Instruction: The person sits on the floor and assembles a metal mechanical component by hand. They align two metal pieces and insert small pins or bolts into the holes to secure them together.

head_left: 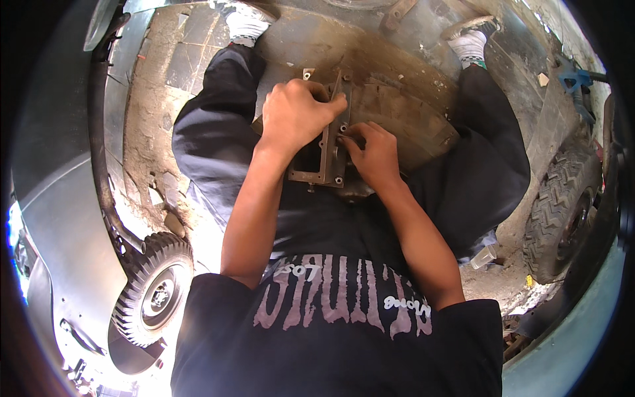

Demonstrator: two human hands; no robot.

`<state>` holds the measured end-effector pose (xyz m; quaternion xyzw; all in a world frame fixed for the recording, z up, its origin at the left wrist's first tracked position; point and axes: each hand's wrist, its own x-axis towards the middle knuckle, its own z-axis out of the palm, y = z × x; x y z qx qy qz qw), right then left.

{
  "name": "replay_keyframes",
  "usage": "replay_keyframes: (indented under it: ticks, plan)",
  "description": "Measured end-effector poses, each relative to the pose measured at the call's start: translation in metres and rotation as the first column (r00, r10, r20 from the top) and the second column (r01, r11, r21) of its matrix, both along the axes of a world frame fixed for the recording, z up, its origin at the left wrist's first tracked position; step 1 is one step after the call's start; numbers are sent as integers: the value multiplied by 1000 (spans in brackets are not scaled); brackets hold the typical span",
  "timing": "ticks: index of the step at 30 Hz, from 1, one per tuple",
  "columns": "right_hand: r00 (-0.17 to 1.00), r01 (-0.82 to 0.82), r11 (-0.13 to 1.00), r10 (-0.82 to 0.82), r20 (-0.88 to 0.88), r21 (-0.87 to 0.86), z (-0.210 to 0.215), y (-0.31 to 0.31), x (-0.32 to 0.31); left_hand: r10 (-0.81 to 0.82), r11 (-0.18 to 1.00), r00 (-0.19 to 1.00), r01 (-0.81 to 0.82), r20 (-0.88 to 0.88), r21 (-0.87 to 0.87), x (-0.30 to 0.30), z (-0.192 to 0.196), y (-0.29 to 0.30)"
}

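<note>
A grey-brown rectangular metal frame [330,157], open in the middle, stands between my legs with bolts along its side. My left hand [296,114] is curled over its far left part, thumb toward the upright side, and hides much of that end. My right hand [376,151] is at the right side of the frame, thumb and forefinger pinched close to a bolt [343,128]. Whatever lies between those fingertips is too small to make out. Another bolt [338,180] sits at the near right corner, and one more [311,188] sticks out below the near edge.
My legs are bent to either side, over a dirty, worn floor [149,132]. A treaded tyre [159,291] and a grey vehicle panel [56,198] stand on the left. Another tyre [562,218] is on the right, near a clear plastic cup [483,257] and a blue tool [575,81].
</note>
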<state>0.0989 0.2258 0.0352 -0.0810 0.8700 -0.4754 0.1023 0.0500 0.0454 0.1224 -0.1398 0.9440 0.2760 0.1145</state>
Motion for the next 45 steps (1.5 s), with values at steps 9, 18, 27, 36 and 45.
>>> replay_keyframes:
  ticks: [9,18,27,36,45]
  plan:
    - [878,248,966,-194,437,-69,36,25,-12,149,984,985,-157,-91,-84,-14,14,-11]
    - [975,220,974,-220,19,-45,1,5,-23,258,961,965,-261,-38,-91,-50,-6,-18]
    - [995,-70,998,70,70,-2,21,-1,12,260,963,959,-266,-113,-42,-39,-18,-15]
    - [987,-141,985,147,56,-104,27,0,19,277,959,944,-284,-179,-11,-34,-27,-21]
    - [946,-95,982,140,292,-164,51,9,38,294,956,940,-286,-175,72,-30,-22,-15]
